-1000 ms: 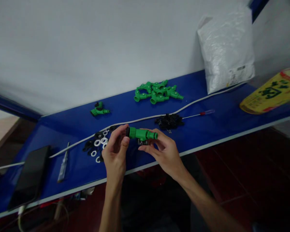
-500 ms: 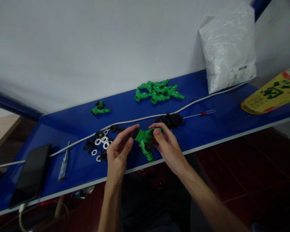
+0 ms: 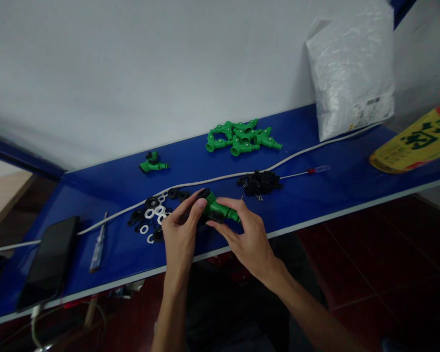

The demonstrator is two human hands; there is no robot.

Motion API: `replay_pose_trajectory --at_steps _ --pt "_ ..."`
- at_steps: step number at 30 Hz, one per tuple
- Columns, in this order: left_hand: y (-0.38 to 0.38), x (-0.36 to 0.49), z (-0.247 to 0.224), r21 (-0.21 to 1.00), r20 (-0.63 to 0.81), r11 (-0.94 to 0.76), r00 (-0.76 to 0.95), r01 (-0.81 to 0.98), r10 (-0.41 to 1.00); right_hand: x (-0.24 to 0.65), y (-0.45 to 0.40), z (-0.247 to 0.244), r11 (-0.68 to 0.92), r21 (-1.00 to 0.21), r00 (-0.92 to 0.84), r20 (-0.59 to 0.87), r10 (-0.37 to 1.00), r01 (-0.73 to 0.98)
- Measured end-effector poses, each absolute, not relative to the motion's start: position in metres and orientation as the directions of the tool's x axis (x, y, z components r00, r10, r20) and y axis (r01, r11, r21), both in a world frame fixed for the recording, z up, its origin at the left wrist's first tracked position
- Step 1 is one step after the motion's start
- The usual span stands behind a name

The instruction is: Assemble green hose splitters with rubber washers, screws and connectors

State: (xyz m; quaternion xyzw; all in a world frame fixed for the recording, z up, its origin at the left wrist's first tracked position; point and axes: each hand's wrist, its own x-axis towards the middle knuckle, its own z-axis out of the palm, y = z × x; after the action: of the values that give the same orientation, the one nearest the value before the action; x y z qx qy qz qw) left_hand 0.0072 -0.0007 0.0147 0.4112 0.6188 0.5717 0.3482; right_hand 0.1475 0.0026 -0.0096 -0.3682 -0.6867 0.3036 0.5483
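My left hand (image 3: 181, 234) grips the black-collared end of a green Y-shaped connector (image 3: 220, 208) above the shelf's front edge. Thumb and fingers of my right hand (image 3: 247, 239) pinch the same connector from the right. Beside my left hand lie black and white rings (image 3: 159, 210). Behind my right hand is a heap of small black parts (image 3: 259, 183). Several green connectors (image 3: 244, 138) are piled near the wall, and one green connector with black parts (image 3: 153, 163) lies apart at the left.
On the blue shelf (image 3: 106, 181), a white cable (image 3: 190, 184) runs lengthwise. A phone (image 3: 49, 264) and a clear-handled screwdriver (image 3: 97, 252) lie left; a red-tipped screwdriver (image 3: 317, 169), yellow bottle (image 3: 414, 142) and white plastic package (image 3: 354, 73) are right.
The connector has turned in my hands, its branch now pointing right instead of down toward me. My right hand has shifted its grip lower along it.
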Motion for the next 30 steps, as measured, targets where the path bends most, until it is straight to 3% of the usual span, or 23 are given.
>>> replay_pose_trajectory --at_steps 5,8,11,13,17,20,22,24,26,28,30 --pt "-0.001 0.007 0.013 0.999 0.036 -0.028 -0.361 0.026 0.932 0.145 0.000 -0.014 0.676 -0.705 -0.238 0.634 0.736 0.213" --pt "-0.003 0.003 0.011 0.995 0.002 -0.034 -0.337 -0.090 0.942 0.148 0.000 -0.010 0.628 -0.771 -0.227 0.596 0.770 0.105" --pt "-0.006 0.001 0.015 0.969 -0.073 0.001 -0.282 -0.246 0.957 0.149 0.000 0.000 0.316 -0.936 -0.259 0.347 0.901 -0.152" --pt "-0.008 0.003 0.019 0.934 -0.149 0.061 -0.229 -0.352 0.962 0.147 -0.002 0.007 0.017 -0.928 -0.324 0.147 0.935 -0.371" --pt "-0.011 0.011 0.023 0.872 -0.171 0.074 -0.160 -0.484 0.972 0.134 -0.006 0.015 -0.432 -0.591 -0.479 -0.085 0.873 -0.681" --pt "-0.011 0.013 0.020 0.883 -0.108 -0.003 -0.210 -0.469 0.972 0.128 -0.010 0.014 -0.648 -0.352 -0.634 -0.170 0.754 -0.676" --pt "-0.012 0.014 0.019 0.906 -0.112 -0.017 -0.278 -0.423 0.954 0.128 -0.015 0.013 -0.712 -0.337 -0.699 -0.183 0.692 -0.616" --pt "-0.013 0.013 0.019 0.926 -0.137 -0.007 -0.352 -0.378 0.926 0.130 -0.022 0.011 -0.646 -0.472 -0.637 -0.207 0.743 -0.600" --pt "-0.014 0.014 0.020 0.937 -0.146 -0.007 -0.411 -0.349 0.900 0.135 -0.029 0.007 -0.366 -0.738 -0.352 -0.184 0.918 -0.567" --pt "-0.015 0.016 0.020 0.942 -0.144 -0.020 -0.455 -0.336 0.879 0.140 -0.036 0.001 0.068 -0.959 -0.001 0.071 0.997 -0.274" --pt "-0.017 0.019 0.020 0.934 -0.170 -0.016 -0.484 -0.356 0.858 0.145 -0.038 -0.005 0.411 -0.897 0.043 0.422 0.906 0.161"
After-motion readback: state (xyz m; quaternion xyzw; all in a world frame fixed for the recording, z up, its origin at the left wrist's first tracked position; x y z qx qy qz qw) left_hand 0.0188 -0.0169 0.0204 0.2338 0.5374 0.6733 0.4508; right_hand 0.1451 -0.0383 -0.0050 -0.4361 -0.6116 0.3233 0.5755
